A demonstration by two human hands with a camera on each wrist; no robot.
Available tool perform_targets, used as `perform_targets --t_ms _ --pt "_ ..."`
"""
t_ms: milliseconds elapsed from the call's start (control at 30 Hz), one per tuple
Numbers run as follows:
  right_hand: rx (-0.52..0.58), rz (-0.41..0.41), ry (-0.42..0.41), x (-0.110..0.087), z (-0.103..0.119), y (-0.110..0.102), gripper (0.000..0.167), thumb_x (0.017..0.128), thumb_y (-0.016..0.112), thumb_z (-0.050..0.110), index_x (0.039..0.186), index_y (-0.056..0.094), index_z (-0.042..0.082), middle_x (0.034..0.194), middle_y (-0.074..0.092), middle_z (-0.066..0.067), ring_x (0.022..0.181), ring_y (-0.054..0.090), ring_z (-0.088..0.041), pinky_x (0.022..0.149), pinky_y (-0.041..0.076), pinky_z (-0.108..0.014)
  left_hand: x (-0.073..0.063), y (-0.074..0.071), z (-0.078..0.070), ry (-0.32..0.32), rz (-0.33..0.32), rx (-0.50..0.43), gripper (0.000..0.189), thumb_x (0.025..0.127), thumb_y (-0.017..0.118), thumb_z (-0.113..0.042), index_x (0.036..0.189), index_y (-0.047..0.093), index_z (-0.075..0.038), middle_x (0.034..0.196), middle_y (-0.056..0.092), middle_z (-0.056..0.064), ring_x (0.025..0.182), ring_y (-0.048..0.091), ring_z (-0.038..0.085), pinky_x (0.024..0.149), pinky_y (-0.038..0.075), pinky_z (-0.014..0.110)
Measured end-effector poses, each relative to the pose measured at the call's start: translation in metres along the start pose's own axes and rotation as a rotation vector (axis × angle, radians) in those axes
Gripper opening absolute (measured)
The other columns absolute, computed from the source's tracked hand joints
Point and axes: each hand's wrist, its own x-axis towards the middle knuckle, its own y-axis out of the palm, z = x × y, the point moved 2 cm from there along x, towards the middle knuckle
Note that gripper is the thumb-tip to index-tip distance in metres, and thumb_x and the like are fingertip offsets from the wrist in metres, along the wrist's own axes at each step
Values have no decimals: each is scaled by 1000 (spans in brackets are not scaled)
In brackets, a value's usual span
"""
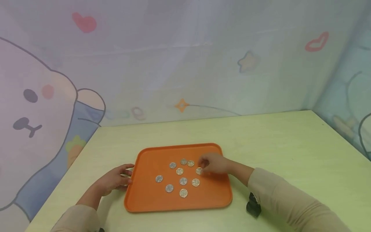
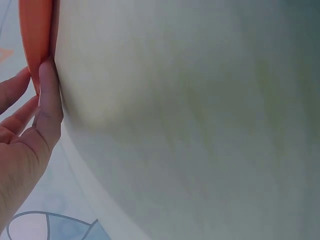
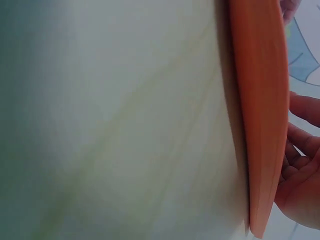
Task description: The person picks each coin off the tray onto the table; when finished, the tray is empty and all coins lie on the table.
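Several round silver coins [image 1: 183, 181] lie spread over the orange tray [image 1: 145, 199] in the head view. At the tray's left edge my left hand [image 1: 114, 179] touches the rim, its fingers and thumb against the side; the left wrist view has this contact at the edge of the tray [image 2: 37, 30]. My right hand [image 1: 214, 163] is over the tray's right part, fingers bent down beside a coin [image 1: 199, 170] that it partly covers. No coin shows between its fingers. In the right wrist view the tray wall hides the fingertips of the right hand [image 3: 302, 165].
The tray rests on a pale yellow-green table [image 1: 275, 138]. A small black object [image 1: 253, 206] is at the right sleeve. Behind the table hangs a printed cloth [image 1: 203, 64] with a bear, hearts and stars.
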Motion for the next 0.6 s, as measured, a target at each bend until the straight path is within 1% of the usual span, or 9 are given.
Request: perform_targets --t_ms 67,300,600 --pt "-32 -7 5 0 0 1 16 73 65 7 88 58 5 77 53 1 70 47 -12 61 42 -24 0 0 0 -3 -1 2 58 80 53 4 130 24 6 112 39 21 83 53 21 71 48 38" --pt "-139 -34 17 3 4 7 11 73 65 9 82 58 9 73 50 3 70 45 -12 64 39 -25 0 -1 0 1 13 -8 58 80 53 3 130 24 6 112 40 20 83 53 21 71 48 38" --pt "-174 -60 41 2 8 10 11 72 66 8 77 56 10 71 49 3 69 43 -12 63 38 -25 1 0 1 12 9 -17 58 80 53 4 130 23 7 112 39 21 82 53 20 70 48 37"
